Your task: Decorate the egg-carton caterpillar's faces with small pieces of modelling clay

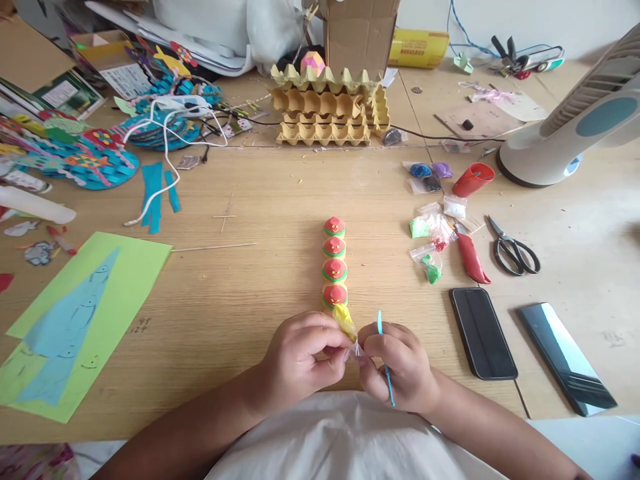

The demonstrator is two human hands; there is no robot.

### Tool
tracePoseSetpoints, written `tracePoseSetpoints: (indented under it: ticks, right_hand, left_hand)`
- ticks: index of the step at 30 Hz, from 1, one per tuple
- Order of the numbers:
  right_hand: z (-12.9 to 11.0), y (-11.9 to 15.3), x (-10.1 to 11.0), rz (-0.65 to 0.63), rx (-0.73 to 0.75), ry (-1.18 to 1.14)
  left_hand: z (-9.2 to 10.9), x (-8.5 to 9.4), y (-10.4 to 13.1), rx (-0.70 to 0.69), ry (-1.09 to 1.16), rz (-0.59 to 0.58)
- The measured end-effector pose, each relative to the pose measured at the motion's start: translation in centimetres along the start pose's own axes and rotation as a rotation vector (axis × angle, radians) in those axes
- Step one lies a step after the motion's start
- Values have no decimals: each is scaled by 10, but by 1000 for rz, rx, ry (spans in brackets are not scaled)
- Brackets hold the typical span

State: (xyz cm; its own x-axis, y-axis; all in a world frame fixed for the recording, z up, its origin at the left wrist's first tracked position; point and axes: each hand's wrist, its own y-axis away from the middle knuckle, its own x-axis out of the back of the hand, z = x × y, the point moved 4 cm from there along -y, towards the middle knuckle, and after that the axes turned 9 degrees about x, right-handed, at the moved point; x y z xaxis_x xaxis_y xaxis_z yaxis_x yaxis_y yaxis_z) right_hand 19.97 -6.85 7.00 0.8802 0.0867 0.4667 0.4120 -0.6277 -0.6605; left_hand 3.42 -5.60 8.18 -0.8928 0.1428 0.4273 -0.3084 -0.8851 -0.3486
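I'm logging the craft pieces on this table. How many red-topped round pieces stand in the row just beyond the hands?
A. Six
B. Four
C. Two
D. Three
B: the row of red-topped pieces shows four domes, one behind the other, running away from the left hand and right hand.

Light wooden table (pixel 280 200), white wall (pixel 500 17) behind, soft daylight

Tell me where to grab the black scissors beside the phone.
Take the scissors at the finger loops, which lie toward the person; the closed blades point away toward the fan. Come from above with the right hand; they lie flat on the table, clear of the phone.
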Motion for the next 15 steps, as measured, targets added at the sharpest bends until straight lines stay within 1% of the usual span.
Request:
tracePoseSetpoints:
  ticks: [3, 5, 9, 12, 15]
  right_hand:
    - [-1, 0, 3, 18, 30, 116]
    - [0, -1, 7, 45, 15, 163]
    - [4, -3, 13, 91, -45, 101]
    - [6, -5, 16, 87, -26, 32]
    - [8, -8, 18, 49, 47, 16]
  left_hand:
    - [1, 0, 2, -17, -33, 26]
    - [2, 1, 3, -25, -37, 43]
    - [2, 2, 1, 11, 29, 32]
    - [-3, 4, -1, 122, 127, 13]
    - [-12, 3, -1, 297, 265, -56]
